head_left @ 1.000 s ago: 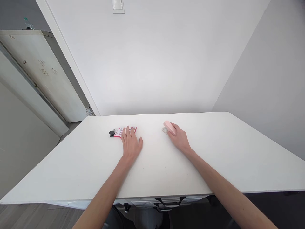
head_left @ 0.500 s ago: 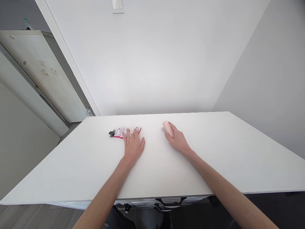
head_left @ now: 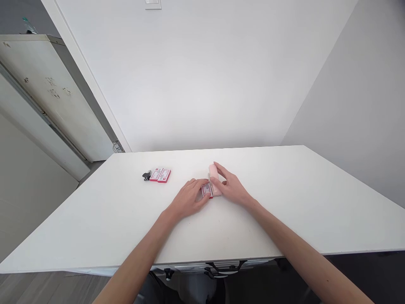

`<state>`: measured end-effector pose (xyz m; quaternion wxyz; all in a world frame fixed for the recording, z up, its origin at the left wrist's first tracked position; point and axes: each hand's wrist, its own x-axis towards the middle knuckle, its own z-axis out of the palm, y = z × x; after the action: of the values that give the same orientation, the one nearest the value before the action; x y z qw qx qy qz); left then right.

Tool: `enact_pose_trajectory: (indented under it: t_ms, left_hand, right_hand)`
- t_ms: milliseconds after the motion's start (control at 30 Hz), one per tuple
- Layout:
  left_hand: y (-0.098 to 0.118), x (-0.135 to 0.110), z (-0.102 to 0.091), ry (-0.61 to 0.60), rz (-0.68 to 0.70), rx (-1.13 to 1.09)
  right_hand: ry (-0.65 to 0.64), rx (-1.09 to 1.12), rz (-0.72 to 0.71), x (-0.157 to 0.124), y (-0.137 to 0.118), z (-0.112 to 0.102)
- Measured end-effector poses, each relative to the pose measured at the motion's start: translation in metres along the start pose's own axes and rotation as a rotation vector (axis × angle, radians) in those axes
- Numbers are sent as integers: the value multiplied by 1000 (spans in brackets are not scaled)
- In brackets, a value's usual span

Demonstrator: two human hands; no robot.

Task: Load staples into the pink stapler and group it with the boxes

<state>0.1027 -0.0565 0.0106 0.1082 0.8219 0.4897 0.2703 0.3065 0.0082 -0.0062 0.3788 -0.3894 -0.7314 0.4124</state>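
Observation:
Near the middle of the white table (head_left: 268, 223), my right hand (head_left: 233, 188) is closed around a pink stapler (head_left: 214, 172), thumb on its near side and fingers over the far side. Its lower part is partly hidden. My left hand (head_left: 189, 197) grips a small red-and-white box (head_left: 206, 190) between thumb and fingers, right against the stapler's left side. Farther left lie two similar red-and-white boxes, a left one (head_left: 155, 174) and a right one (head_left: 164, 175), side by side. A black binder clip (head_left: 147, 175) touches the left end of that row.
A white wall (head_left: 202, 84) rises behind the table's back edge, with a light switch (head_left: 153, 4) high up. Drawers with a black handle (head_left: 224, 267) sit under the front edge. A worn white cabinet (head_left: 60, 97) stands beyond the table at the left.
My left hand has moved right, carrying one small box from the row over to the stapler. My right hand has shifted the stapler slightly left and nearer to me, turning it more upright in view.

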Motion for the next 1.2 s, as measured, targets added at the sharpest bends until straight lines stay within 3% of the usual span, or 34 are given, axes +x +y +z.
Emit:
enact_pose_trajectory:
  t_ms: [333,500,633,733,833,933,1067,1200]
  left_hand:
    - [-6,-3,0,-21,14,2]
    - [-8,-3,2,30,51,45]
    - [-12,0,3,223,-51,184]
    - [-24,3,4,470,-233,327]
    - [-38,3,5,571,-385,450]
    - [-48,0,8,560,-488,519]
    - [-54,-3,12,460,-649,551]
    - [-51,-5,12,388,-639,605]
  right_hand:
    - [8,137,0,2,3,1]
    - [36,133,-9,3,3,3]
    - [186,87,30,6,4,3]
    - [279,51,95,8,7,0]
    - [307,10,150,10,11,-1]
    - [299,-5,149,11,16,-1]
    - [289,-8,130,12,21,1]
    - [284,-19,133,13,22,0]
